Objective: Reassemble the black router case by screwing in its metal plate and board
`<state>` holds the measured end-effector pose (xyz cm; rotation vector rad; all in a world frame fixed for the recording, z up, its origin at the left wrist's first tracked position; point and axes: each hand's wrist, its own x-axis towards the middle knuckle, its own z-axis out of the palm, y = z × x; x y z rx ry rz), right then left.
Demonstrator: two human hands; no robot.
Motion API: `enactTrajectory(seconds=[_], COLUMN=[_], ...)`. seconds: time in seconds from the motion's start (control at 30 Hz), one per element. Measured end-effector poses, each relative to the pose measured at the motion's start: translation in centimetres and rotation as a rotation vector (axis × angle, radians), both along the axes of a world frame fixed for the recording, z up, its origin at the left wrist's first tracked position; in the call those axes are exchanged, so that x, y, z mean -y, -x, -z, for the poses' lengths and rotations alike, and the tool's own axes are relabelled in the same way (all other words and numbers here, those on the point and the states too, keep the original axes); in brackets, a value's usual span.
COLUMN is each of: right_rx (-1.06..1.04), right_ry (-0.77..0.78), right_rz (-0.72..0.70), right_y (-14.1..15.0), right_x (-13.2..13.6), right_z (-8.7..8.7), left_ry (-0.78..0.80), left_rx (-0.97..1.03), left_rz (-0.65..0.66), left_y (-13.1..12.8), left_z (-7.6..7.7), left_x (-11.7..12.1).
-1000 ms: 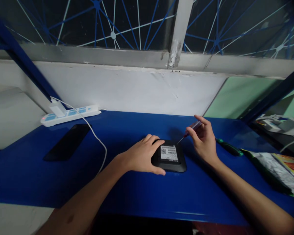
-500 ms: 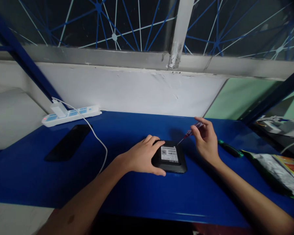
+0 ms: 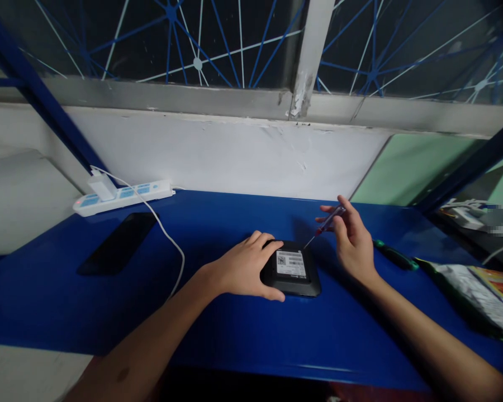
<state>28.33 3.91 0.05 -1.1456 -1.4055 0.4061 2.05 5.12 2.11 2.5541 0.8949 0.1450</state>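
Observation:
A small black box with a white label lies flat on the blue table. My left hand grips its left edge, fingers curled over the top and thumb along the near side. My right hand pinches a thin red-handled screwdriver between fingers and thumb. The tool slants down to the left, and its metal tip touches the box's far right corner.
A white power strip with a plugged charger sits at the back left, its white cable trailing toward me. A dark phone lies near it. A green-handled tool and a snack bag lie to the right.
My right hand's fingers have shifted on the screwdriver handle, turning it, while the tip stays at the box's corner. My left hand keeps its hold.

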Motion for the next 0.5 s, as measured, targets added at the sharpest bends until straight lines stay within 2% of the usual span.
enactTrajectory(seconds=[0.27, 0.5], right_rx=[-0.048, -0.087], right_ry=[-0.04, -0.025], right_rz=[0.103, -0.023], right_y=[-0.2, 0.09], right_x=[-0.54, -0.27], right_z=[0.21, 0.09], left_ry=[-0.012, 0.008], left_rx=[-0.004, 0.002], left_rz=[-0.001, -0.007], left_y=[0.07, 0.02], left_z=[-0.1, -0.13], left_x=[0.1, 0.01])
